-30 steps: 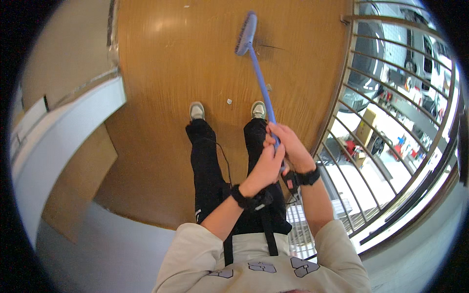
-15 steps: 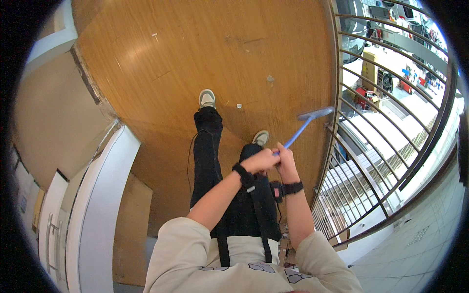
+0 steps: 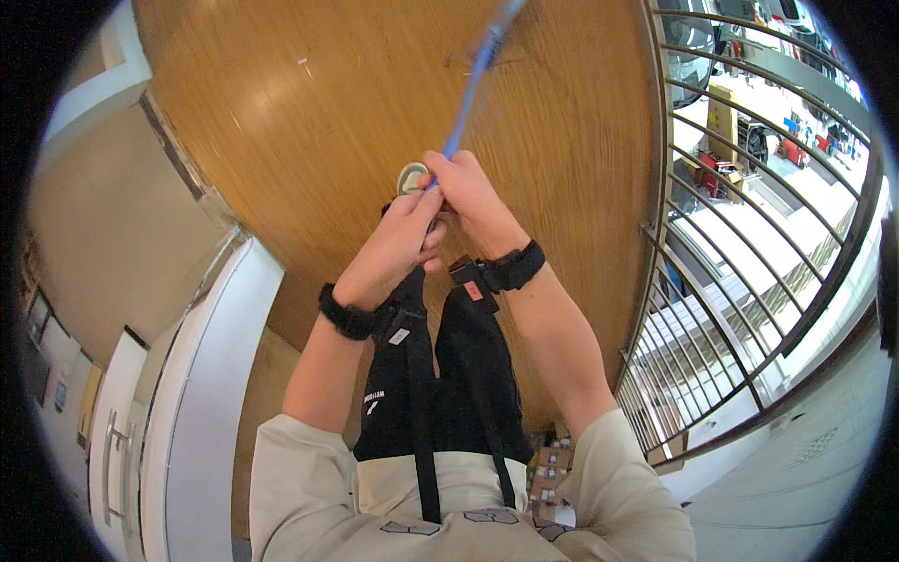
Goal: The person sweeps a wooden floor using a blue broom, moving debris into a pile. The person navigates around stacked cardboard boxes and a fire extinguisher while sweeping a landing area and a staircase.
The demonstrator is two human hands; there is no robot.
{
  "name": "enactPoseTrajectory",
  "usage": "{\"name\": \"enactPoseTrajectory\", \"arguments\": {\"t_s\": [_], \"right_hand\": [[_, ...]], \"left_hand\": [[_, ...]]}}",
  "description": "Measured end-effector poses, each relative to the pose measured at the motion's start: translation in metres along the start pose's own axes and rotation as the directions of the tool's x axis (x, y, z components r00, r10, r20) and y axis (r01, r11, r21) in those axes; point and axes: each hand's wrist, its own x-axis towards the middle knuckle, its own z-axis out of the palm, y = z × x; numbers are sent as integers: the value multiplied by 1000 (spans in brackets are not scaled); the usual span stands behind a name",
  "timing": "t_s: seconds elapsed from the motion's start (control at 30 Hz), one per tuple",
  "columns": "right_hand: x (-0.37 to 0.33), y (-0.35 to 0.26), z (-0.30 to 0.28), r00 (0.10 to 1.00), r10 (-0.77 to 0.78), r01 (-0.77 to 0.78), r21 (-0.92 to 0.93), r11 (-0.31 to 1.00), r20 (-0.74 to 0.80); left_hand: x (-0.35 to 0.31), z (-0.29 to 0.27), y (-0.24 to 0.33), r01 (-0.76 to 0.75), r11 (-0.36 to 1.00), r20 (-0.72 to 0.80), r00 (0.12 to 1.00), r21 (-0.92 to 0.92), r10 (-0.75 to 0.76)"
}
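A long blue pole (image 3: 465,103) slants forward from my hands, blurred by motion. Its far end runs out at the top edge, so I cannot make out whether it is a broom or a mop. My right hand (image 3: 468,190) is closed round the pole, above my left hand (image 3: 405,231). The left fingers wrap round its near end, close to the right hand. Both wrists wear black straps with small boxes. A light shoe (image 3: 412,178) shows just behind the hands on the wooden floor (image 3: 309,150); my other shoe is hidden.
A metal railing (image 3: 670,164) runs along the right, with a lower level of boxes and vehicles beyond it. A white ledge (image 3: 211,393) stands at the left. A small white scrap (image 3: 302,62) lies on the floor ahead. Cartons (image 3: 552,459) show behind me at the right.
Both hands have moved forward and left, still gripping the pole. It has swung from the railing side to point ahead. Two small scraps near my feet no longer show.
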Motion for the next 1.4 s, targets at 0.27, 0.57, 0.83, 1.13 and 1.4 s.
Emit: {"name": "enactPoseTrajectory", "arguments": {"t_s": [0.27, 0.57, 0.83, 1.13, 1.4], "right_hand": [[-52, 7, -28, 991, -130, 126, 106, 986, 37], [-231, 152, -183, 993, 3, 42, 384, 922, -115], [-364, 306, -312, 931, 216, -25, 537, 843, -296], [-423, 390, -291, 816, 451, -35, 748, 663, -362], [-410, 384, -291, 875, 391, 11, 819, 573, -285]], "left_hand": [[-32, 70, -41, -162, 976, -22, 986, 146, 167], [-123, 166, -177, -167, 721, 107, 986, 672, 128], [-409, 243, -111, -926, -234, 486, -65, 296, 871], [-531, 306, -135, -586, -765, 496, -765, -268, 411], [-582, 314, -165, -450, -803, 463, -850, -390, 251]]}}
